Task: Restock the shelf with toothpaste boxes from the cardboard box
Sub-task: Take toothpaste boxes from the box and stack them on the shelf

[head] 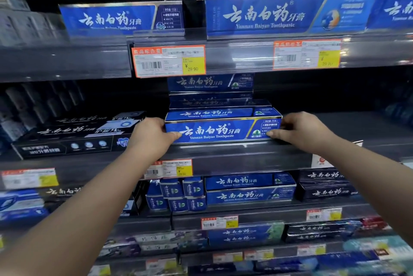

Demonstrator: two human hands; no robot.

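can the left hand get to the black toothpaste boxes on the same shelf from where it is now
Probably yes. The left hand grips the left end of the blue toothpaste box, and the black toothpaste boxes lie just to its left with nothing between, though it must let go first.

Both hands grip blue toothpaste box point(220, 131).

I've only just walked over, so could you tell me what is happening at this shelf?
A person is stocking toothpaste. The left hand and right hand grip the two ends of a blue toothpaste box at the front edge of the middle shelf. More blue boxes are stacked behind it, and black boxes lie to its left. The cardboard box is not in view.
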